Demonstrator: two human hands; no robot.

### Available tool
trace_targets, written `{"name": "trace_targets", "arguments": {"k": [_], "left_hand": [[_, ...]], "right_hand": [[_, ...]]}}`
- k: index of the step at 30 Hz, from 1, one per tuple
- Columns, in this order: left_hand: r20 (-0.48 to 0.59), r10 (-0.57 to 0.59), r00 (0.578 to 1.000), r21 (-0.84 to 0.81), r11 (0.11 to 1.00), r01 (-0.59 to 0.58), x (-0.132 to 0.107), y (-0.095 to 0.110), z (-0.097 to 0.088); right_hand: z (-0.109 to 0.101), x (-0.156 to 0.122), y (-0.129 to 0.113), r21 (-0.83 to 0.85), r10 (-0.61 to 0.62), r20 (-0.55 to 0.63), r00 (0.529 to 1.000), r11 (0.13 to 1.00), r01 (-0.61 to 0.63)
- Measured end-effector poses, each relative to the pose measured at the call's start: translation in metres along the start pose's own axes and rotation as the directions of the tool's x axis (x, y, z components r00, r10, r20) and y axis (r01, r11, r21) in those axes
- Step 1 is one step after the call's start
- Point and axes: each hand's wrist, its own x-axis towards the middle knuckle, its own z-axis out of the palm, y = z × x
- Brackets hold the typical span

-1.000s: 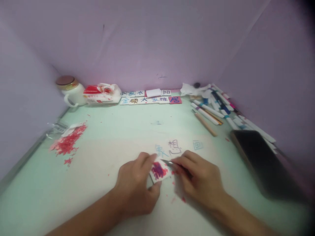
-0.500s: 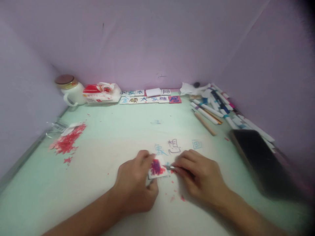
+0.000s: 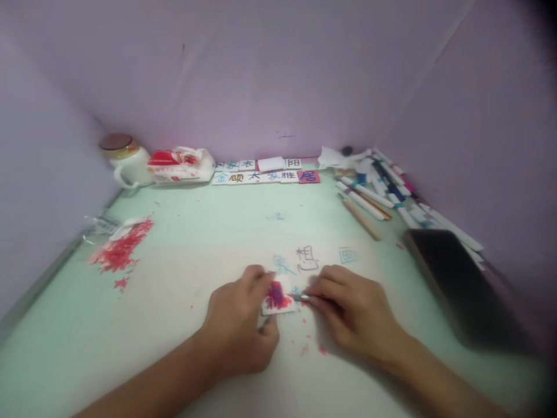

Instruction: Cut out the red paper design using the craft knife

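My left hand [image 3: 237, 325] pinches a small white tile [image 3: 278, 297] smeared with red and purple colour, holding it flat on the pale green table [image 3: 195, 244]. My right hand [image 3: 352, 310] grips a thin metal-tipped tool [image 3: 302, 297], its tip touching the tile's right edge. Red crumbs [image 3: 311, 347] lie on the table just below the tile. Blue and dark characters [image 3: 300, 260] are written on the table right behind my hands.
A heap of red shavings [image 3: 119, 251] lies at the left. A lidded white mug [image 3: 124, 159], a tissue pack [image 3: 180, 165] and a row of lettered tiles [image 3: 265, 172] line the back wall. Markers and pencils [image 3: 383, 191] and a dark phone [image 3: 456, 284] lie at the right.
The tool's tip has slid from over the tile's top to its right edge, and the tile has shifted slightly up and left in my left hand.
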Motion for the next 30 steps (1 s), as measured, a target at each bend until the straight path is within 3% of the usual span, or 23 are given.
{"name": "trace_targets", "arguments": {"k": [3, 9, 14, 16, 18, 21, 26, 30], "left_hand": [[0.004, 0.008, 1.0, -0.011, 1.0, -0.008, 0.001, 0.0, -0.001], [-0.001, 0.019, 1.0, -0.042, 0.999, -0.019, 0.003, 0.001, -0.001], [-0.02, 0.037, 0.999, -0.065, 0.997, -0.039, 0.0, -0.004, 0.001], [-0.07, 0.038, 0.997, -0.118, 0.992, -0.046, -0.001, -0.006, 0.001], [-0.119, 0.02, 0.993, -0.156, 0.987, -0.039, -0.001, -0.007, 0.001], [-0.101, 0.011, 0.995, -0.097, 0.995, -0.021, 0.002, -0.003, 0.001], [-0.027, 0.032, 0.999, -0.083, 0.996, -0.034, 0.007, 0.003, 0.002], [-0.08, 0.149, 0.986, -0.22, 0.962, -0.163, 0.004, -0.001, 0.004]], "right_hand": [[-0.002, 0.0, 0.001, 0.038, -0.006, 0.048, 0.999, 0.999, 0.004], [0.001, -0.001, 0.002, -0.002, 0.007, -0.046, 0.999, 1.0, -0.007], [-0.003, -0.001, 0.002, 0.086, -0.039, 0.059, 0.997, 0.996, 0.034], [-0.003, -0.001, 0.004, 0.157, -0.045, 0.005, 0.999, 0.987, 0.044], [-0.002, -0.002, 0.006, 0.214, -0.013, -0.121, 0.993, 0.976, 0.039], [0.003, -0.002, 0.009, 0.221, 0.031, -0.254, 0.967, 0.975, 0.026], [0.005, -0.003, 0.01, 0.201, 0.013, -0.252, 0.968, 0.979, 0.039], [0.005, -0.004, 0.011, 0.207, 0.017, -0.252, 0.968, 0.978, 0.037]]}}
